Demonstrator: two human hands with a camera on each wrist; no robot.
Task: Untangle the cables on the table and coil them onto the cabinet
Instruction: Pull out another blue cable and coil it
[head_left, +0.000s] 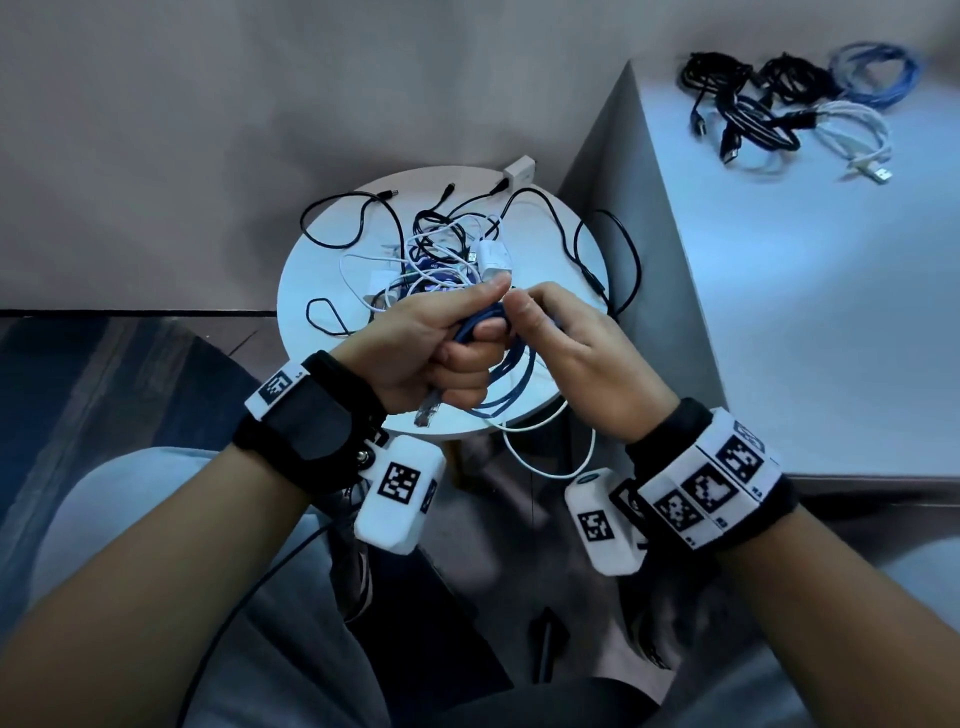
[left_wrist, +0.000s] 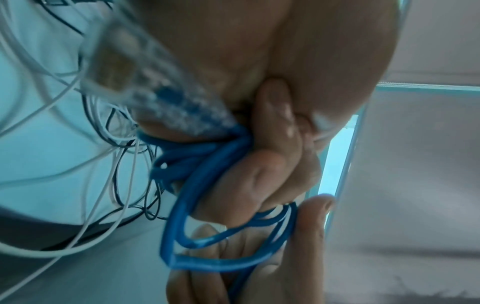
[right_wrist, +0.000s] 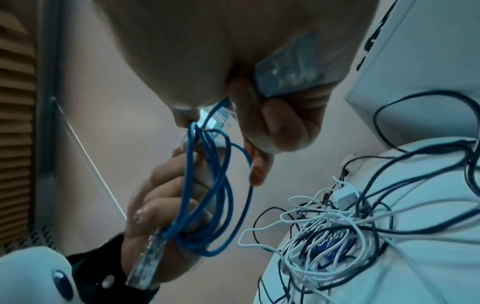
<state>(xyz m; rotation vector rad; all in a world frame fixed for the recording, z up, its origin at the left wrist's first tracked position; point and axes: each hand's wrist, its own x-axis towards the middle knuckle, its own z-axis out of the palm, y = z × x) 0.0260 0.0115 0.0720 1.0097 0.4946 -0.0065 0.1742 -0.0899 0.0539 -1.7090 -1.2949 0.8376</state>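
Observation:
A blue network cable (head_left: 511, 379) is gathered into loops over the near edge of the round white table (head_left: 306, 270). My left hand (head_left: 441, 348) grips the loops in a fist, and one clear plug (head_left: 428, 413) hangs below it. Close on the right, my right hand (head_left: 566, 332) holds the cable's other end. In the right wrist view that clear plug (right_wrist: 291, 76) is tucked under its curled fingers and the blue loops (right_wrist: 207, 195) hang from the left fist. The left wrist view shows fingers (left_wrist: 259, 176) curled round the blue cable (left_wrist: 197, 164).
A tangle of white, black and blue cables (head_left: 447, 254) with a white adapter (head_left: 493, 257) lies on the table. The white cabinet (head_left: 805, 286) stands at the right, with several coiled cables (head_left: 779, 114) on its far corner. A white cable (head_left: 550, 457) droops off the table's front.

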